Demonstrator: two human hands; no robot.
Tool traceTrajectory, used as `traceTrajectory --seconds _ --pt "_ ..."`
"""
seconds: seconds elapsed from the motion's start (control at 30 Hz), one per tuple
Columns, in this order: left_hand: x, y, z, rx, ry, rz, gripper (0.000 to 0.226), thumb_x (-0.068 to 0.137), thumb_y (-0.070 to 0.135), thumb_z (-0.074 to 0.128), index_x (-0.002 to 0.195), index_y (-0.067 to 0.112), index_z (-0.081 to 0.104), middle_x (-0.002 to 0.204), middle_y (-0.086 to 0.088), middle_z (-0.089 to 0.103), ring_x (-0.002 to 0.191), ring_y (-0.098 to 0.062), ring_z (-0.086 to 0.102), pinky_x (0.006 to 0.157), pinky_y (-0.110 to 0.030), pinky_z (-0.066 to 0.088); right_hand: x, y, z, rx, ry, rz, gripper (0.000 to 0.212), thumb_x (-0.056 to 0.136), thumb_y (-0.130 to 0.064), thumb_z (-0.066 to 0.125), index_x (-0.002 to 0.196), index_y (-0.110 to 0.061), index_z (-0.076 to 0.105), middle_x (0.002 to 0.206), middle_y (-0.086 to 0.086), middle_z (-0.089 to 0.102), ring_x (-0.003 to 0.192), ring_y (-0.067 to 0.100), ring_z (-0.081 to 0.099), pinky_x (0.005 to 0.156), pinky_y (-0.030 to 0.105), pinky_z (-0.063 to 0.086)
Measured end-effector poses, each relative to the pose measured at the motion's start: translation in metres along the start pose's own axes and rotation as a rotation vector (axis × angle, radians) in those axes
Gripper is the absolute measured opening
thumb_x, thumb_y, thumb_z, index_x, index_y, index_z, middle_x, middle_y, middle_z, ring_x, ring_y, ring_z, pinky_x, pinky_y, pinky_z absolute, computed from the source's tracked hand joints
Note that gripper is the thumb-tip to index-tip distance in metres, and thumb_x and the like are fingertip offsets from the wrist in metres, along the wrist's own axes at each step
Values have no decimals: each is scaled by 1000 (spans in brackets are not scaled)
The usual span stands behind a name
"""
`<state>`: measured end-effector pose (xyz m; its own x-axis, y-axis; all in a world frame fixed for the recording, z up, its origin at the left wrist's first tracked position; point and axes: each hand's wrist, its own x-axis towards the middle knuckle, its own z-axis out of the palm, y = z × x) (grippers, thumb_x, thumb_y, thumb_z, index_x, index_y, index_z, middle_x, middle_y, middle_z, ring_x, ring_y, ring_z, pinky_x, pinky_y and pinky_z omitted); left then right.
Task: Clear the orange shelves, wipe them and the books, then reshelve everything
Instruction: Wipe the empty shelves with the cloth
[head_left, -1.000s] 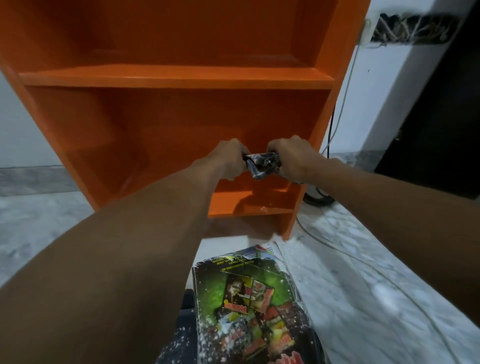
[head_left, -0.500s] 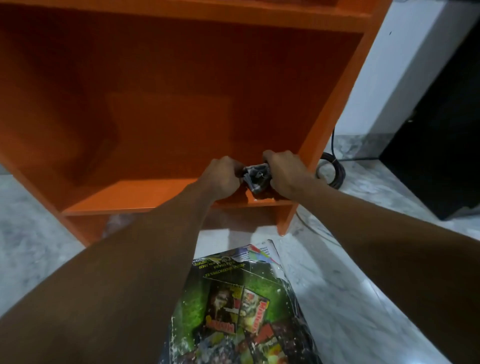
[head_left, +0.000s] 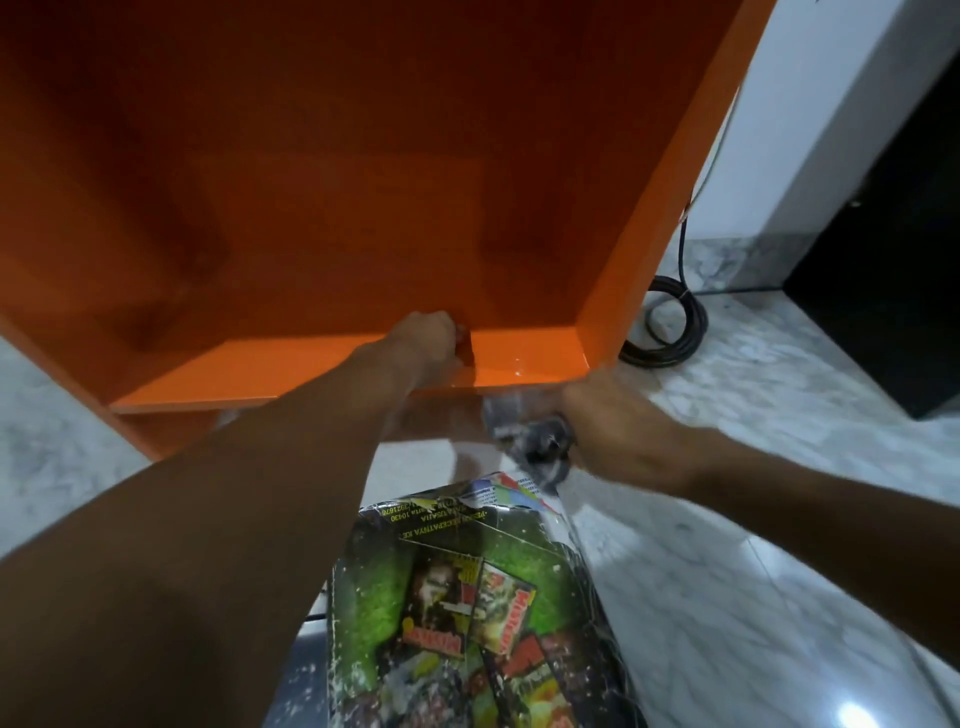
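- L hand (head_left: 426, 345) rests on bottom shelf (head_left: 260, 371) of orange shelf unit (head_left: 649, 208), fingers curled. We can't tell if it grasps anything.
- R hand (head_left: 618, 431), blurred, sits just in front of the shelf's front edge, grasping a crumpled grey cloth (head_left: 535, 441).
- Cloth is off the shelf, between shelf edge & top of book.
- Book (head_left: 457, 597) w/ green cover lies below both hands, nearest us.
- Black cable (head_left: 670, 332) lies coiled on marble floor (head_left: 779, 519), just R of unit.
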<state>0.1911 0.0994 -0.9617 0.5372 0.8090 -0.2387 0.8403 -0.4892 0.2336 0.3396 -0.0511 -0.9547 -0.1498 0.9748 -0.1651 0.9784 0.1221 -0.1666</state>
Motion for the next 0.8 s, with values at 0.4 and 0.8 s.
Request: traceTrajectory --seconds 0.4,0.8 --pt "-5 -2 5 117 9 12 35 99 25 53 132 15 56 128 -12 59 110 -33 60 94 -39 50 80 16 -36 23 160 127 45 88 3 52 126 -19 61 119 12 64 100 28 62 83 39 54" --pt "-2 -15 4 19 2 -30 42 93 32 63 131 15 61 126 -9 64 108 -27 61 87 -33 48 10 -12 -20 164 89 25 32 83 0 64 111 -15 70 99 3 71 83 18 66 74 29 56"
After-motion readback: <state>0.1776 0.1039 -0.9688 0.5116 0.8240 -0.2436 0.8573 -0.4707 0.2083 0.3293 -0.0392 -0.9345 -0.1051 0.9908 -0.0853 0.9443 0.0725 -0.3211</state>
